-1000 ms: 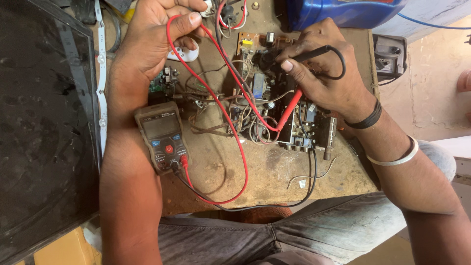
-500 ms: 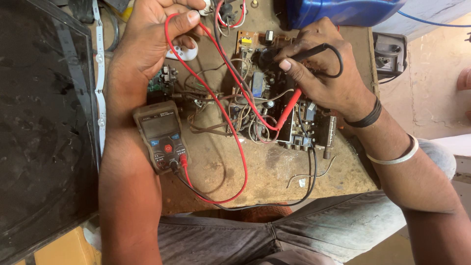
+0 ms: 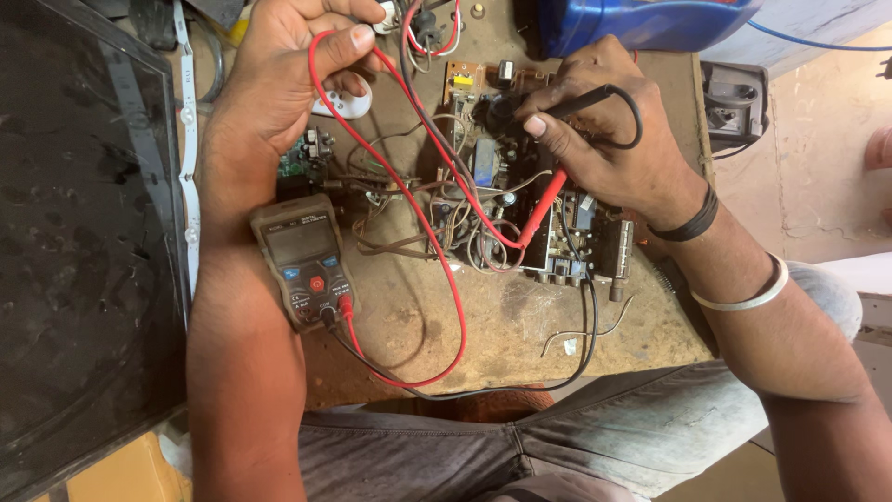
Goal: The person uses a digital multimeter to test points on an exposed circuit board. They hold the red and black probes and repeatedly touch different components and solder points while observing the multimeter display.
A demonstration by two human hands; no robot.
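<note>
An olive digital multimeter [image 3: 305, 260] lies on the worn wooden bench beside my left forearm, its red lead [image 3: 437, 270] looping across the board. My left hand [image 3: 283, 74] pinches that red wire near the top, by a cluster of wires. My right hand [image 3: 604, 139] grips the black probe [image 3: 581, 100] between thumb and fingers, and the red probe [image 3: 542, 209] runs out under the palm, its tip down on the circuit board [image 3: 520, 204]. The board is crowded with components and loose wires.
A dark flat panel [image 3: 84, 232] with a white strip along its edge fills the left side. A blue plastic container [image 3: 641, 23] stands at the top right, a black box [image 3: 734, 98] beside it. My grey-trousered legs [image 3: 520, 446] are under the bench edge.
My left hand has shifted slightly along the red wire; the right hand and probes stay on the board almost unmoved.
</note>
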